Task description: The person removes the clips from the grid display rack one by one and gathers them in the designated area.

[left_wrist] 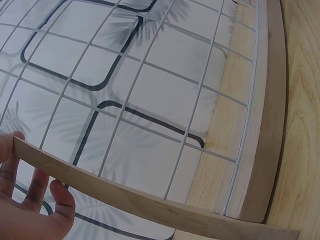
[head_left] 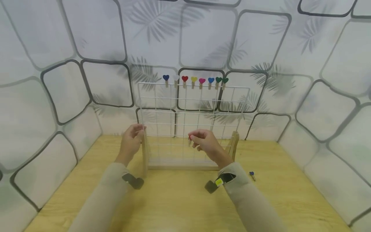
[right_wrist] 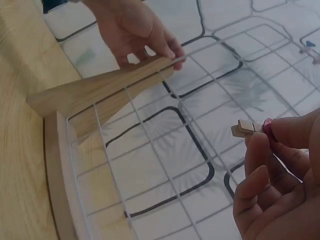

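My right hand pinches a small wooden clothespin with a red heart on its end, held in front of the middle of a white wire grid. The grid stands upright in a wooden stand. At the left, my left hand grips the upper end of the stand's wooden side support, thumb on one face and fingers on the other. Along the grid's top wire sits a row of several heart clothespins, among them a red one, a yellow one and a pink one.
A loose clothespin with a dark blue heart lies on the wooden table, right of the stand. The other side support rises behind my right wrist. Patterned panels enclose the table at the back and sides.
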`<control>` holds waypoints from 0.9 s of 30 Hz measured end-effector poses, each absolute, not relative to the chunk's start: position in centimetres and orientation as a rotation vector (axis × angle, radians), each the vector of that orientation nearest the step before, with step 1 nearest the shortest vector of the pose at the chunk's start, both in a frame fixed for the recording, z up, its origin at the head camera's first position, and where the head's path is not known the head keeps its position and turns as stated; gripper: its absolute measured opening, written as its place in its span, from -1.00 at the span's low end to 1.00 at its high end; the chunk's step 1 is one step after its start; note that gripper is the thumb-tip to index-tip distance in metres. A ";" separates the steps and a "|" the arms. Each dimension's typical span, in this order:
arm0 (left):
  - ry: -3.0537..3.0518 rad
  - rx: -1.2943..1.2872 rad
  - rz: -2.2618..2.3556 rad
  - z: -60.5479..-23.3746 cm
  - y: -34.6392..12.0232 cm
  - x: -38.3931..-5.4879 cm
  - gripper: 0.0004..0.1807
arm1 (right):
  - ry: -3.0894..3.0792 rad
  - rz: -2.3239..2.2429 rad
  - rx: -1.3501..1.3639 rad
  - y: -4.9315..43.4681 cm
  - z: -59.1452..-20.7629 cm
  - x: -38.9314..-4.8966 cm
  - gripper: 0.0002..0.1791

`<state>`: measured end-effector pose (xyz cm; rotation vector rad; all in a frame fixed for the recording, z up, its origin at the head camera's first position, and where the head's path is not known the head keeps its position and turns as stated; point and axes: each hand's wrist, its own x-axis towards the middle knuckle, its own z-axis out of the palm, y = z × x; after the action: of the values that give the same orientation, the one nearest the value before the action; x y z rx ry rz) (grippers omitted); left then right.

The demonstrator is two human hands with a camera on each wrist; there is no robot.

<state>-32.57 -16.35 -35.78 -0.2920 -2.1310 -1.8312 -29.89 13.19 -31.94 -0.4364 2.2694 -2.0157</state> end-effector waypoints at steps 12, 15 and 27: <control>-2.146 -0.268 -1.840 -35.7 -16.4 -32.7 -0.67 | 2.306 -2.043 -0.298 19.7 -35.8 -29.2 -0.87; -2.147 -0.269 -1.836 -35.8 -16.5 -32.7 -0.67 | 2.328 -2.022 -0.283 21.1 -36.1 -28.7 -0.87; -2.145 -0.271 -1.850 -35.8 -16.4 -32.6 -0.67 | 2.446 -1.945 -0.028 28.8 -38.8 -26.1 -0.68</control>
<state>-32.57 -16.44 -35.76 -0.2709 -2.1446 -1.8499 -26.13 28.78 -38.82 -0.0279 2.4461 -1.9450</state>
